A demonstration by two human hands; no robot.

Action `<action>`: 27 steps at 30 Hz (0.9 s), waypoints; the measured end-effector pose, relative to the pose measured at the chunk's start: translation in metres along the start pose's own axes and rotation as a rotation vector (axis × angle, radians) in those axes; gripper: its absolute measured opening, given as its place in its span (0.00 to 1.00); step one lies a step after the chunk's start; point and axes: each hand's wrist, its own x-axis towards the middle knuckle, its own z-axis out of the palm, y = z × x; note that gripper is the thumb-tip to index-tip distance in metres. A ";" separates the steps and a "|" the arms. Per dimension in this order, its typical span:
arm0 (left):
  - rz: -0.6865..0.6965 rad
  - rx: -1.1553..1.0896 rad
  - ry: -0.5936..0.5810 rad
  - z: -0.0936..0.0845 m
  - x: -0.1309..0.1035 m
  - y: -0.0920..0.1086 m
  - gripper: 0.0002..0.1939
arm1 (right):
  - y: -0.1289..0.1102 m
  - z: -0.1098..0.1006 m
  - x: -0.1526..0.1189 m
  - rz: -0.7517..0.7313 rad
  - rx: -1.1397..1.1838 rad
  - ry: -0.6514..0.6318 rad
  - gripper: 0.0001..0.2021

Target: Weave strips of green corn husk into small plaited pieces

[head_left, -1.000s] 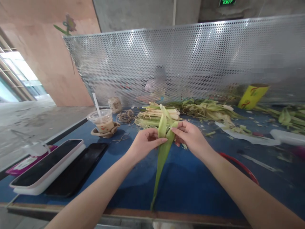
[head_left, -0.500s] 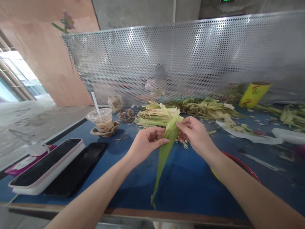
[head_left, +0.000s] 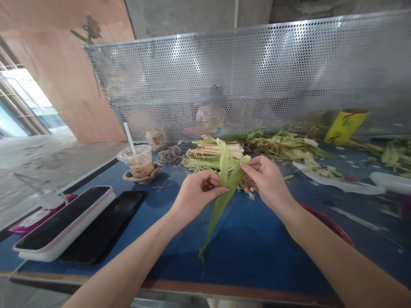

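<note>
Head view: leaf (head_left: 221, 203) between hands (head_left: 229, 184).

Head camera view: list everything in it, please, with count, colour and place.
Split leaf: one, green, between the hands
Stalk bundle: one, cream-green, behind the hands
Leaf piles: two, green, rear right
Drink cup: one, clear, left
Straw: one, white, in cup
Cup holder: one, brown, under cup
Twine: one tangle, brown, beside cup
Phones: apparently two, dark, front left
Packet: one, purple-white, far left
Tube: one, yellow, rear right
Sheet: one, white, right
Round rim: one, red, by right arm
Screen: one, silver, rear
Table: one, blue, beneath
Person: one, blurred, behind screen
Left hand, right hand: on leaf
</note>
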 end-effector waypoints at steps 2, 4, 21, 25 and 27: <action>0.109 0.103 0.088 0.000 -0.001 -0.002 0.10 | -0.001 0.001 0.000 0.019 0.006 0.049 0.17; 0.228 0.186 0.133 -0.002 -0.003 -0.002 0.10 | -0.001 0.002 0.001 0.037 0.017 0.102 0.17; 0.155 0.393 -0.058 -0.032 -0.021 0.036 0.11 | -0.015 -0.030 0.026 -0.041 0.148 0.397 0.10; 0.002 0.277 -0.080 -0.052 -0.025 0.040 0.12 | -0.020 -0.040 0.030 -0.066 0.144 0.453 0.10; -0.075 0.194 -0.128 -0.060 -0.027 0.041 0.11 | -0.021 -0.044 0.032 -0.072 0.134 0.479 0.10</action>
